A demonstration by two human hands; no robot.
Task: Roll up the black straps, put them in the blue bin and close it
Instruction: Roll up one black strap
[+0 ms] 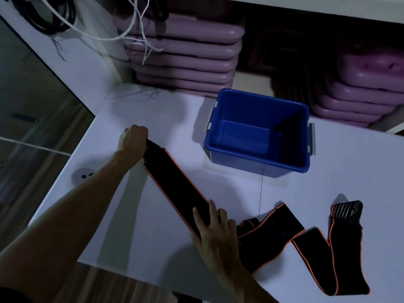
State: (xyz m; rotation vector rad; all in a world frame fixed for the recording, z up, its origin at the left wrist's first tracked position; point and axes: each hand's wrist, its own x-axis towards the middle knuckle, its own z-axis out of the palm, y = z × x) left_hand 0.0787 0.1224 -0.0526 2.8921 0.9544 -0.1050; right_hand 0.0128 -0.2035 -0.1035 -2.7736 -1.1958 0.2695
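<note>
Right hand [215, 228] presses strap [177, 182]; left hand [133, 138] grips end.

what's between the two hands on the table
In the head view, a flat, taut stretch of the black strap runs between the left hand, gripping its end, and the right hand, pressing it down.

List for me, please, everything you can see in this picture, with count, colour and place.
black strap: one, orange-edged, stretched diagonally on the table, folded at right
blue bin: one, open, empty, table centre
table: one, white
stacked trays: two piles, purple, shelf behind
cables: several, white and black, hanging top left
round socket: one, grey, table's left edge
left hand: gripping the strap's far end
right hand: pressing the strap's middle
</note>
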